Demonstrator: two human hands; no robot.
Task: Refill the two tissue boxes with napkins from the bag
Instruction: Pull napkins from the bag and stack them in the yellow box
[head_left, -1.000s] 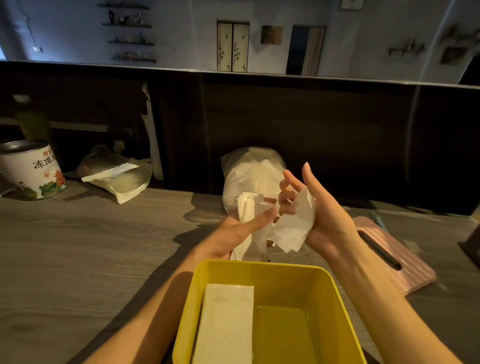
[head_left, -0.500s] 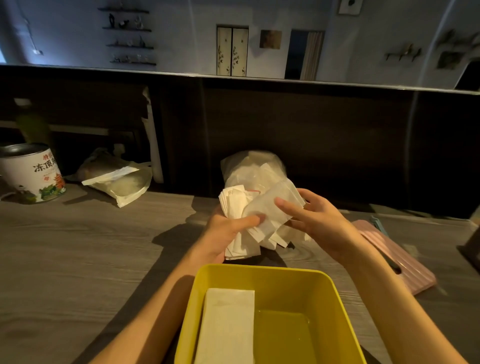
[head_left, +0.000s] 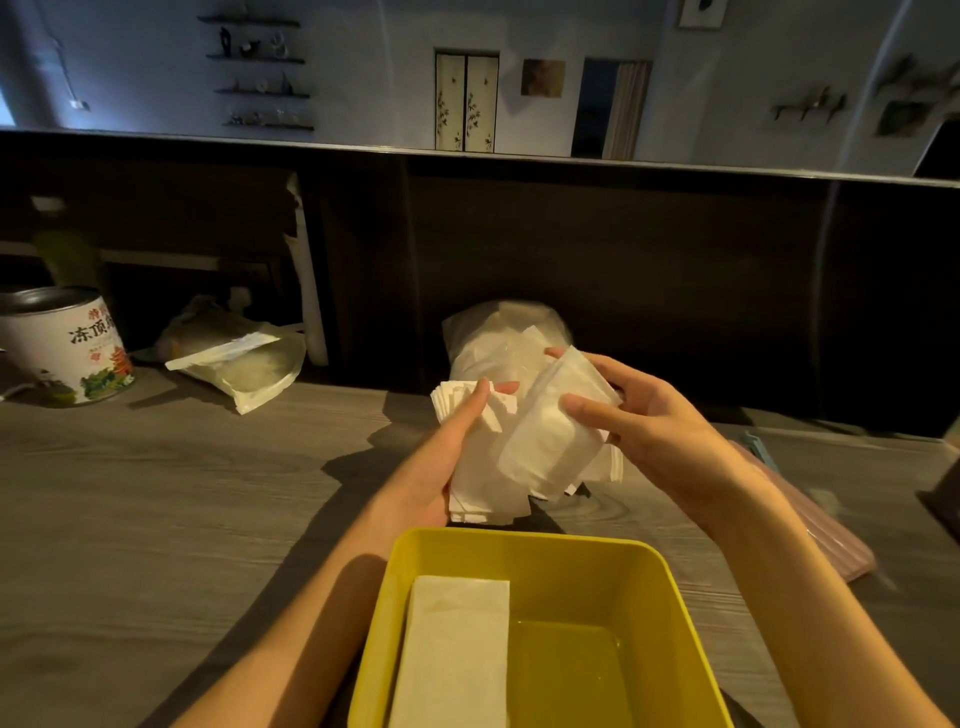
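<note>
- Head view: both hands are raised just beyond the far rim of the yellow tissue box (head_left: 540, 577), which sits open at the near edge of the counter (head_left: 156, 519).
- The left hand (head_left: 447, 457) grips a fanned stack of napkins (head_left: 483, 467) from the left side, its thumb laid across the front and its fingers curled behind; the stack's long axis runs roughly upright, tilted a little.
- The right hand (head_left: 649, 426) holds a second, rounder bundle (head_left: 550, 431) against the stack's right side, thumb on its front face, fingers wrapped over its far edge.
- The two lots overlap and touch between the hands, with loose corners sticking out below.
- The box lies directly below and toward the person; its left half already holds a flat pile of napkins (head_left: 457, 649), while the right half shows bare yellow floor.
- That bare half is nearer the right hand, so I judge the coming drop goes there, long axis turned to match the pile.
- The bag (head_left: 498, 343) stands behind the hands against the dark panel.
- The pink tissue box (head_left: 831, 540) lies on the counter to the right, well apart from the yellow one.
</note>
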